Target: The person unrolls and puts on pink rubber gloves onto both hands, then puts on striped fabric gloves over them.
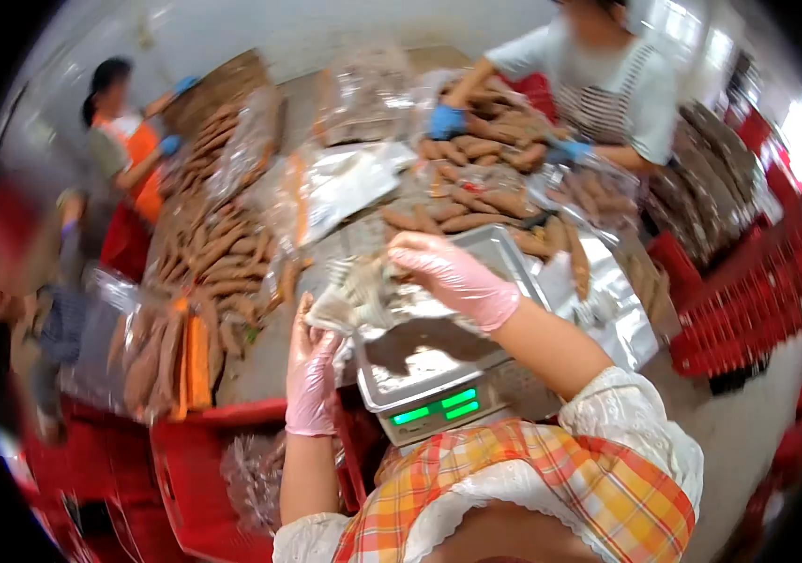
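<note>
Between my two hands is a crumpled grey-white cloth (359,293), held above the left rim of a digital scale (499,389). My left hand (312,375), in a pink glove, has its fingers closed at the cloth's lower left edge. My right hand (453,281), gloved in pink too, pinches the cloth's upper right side. Beneath the hands, the scale's metal tray (434,361) holds no produce that I can see, and its green display is lit. Long brown sweet potatoes (476,220) lie just behind the scale.
Further sweet potatoes (223,253) are heaped to the left, near filled plastic bags (143,352). A silver sheet (349,183) lies mid-table. Red crates (748,310) stand at right, and a red crate (195,479) is below left. Two people with blue gloves work across the table.
</note>
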`<state>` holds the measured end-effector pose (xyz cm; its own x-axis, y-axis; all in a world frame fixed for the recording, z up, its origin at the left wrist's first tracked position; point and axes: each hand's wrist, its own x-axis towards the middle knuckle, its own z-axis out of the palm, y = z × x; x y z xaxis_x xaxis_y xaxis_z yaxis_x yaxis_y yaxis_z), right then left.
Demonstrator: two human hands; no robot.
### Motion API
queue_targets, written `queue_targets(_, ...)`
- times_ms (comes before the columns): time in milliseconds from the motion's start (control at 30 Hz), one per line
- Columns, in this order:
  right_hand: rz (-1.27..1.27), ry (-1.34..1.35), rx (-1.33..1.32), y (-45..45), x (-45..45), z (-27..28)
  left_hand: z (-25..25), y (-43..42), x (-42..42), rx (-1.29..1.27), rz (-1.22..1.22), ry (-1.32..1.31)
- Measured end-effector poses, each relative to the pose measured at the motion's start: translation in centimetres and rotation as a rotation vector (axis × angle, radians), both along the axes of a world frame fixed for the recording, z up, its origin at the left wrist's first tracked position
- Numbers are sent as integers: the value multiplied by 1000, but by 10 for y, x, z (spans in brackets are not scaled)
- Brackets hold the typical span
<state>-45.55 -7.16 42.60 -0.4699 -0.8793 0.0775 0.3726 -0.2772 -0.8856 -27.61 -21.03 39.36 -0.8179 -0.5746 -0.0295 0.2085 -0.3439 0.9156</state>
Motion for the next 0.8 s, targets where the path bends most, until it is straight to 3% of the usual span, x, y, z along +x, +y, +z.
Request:
queue_targets(67,-46,47,-15,21,-8,-23,-7,-1,-13,96,-163,-3)
queue_targets(133,-108,226,179,59,-12,-19,2,13,-26,70,-157,9)
queue_targets(200,-383,462,263,104,-21,-30,5,18,-31,58,-88,47)
queue_targets(267,-787,662,561,156,-30,-37,26,31,-33,31,24,19)
queue_targets(300,-922,612,661,180,-39,-56,28,30,-34,22,-51,136)
queue_targets(333,-1051,561,761,204,-51,-82,31,28,-34,-65,31,123)
queue_targets(400,-958,732,1058,249,-63,-108,41,30,-37,-119,171,109)
queue_targets(433,-963,724,1062,264,-61,-116,51,36,-40,-209,185,131)
queue_targets(500,-834,1492,1532,288,-51,-133,54,35,-43,-288,233,164)
queue_targets(600,-785,1557,1476,314,-65,-150,54,27,-39,-421,298,211)
queue_targets(633,-705,1322,1452,317,-76,-138,48,18,-36,-421,239,270)
queue_targets(667,-694,1334,1438,311,-79,-121,46,13,-31,-422,180,321)
queue_targets(733,-946,505,835,294,-76,-87,57,24,-35,-532,191,263)
queue_targets(800,-844,408,663,262,-59,-26,63,37,-38,-338,132,-1)
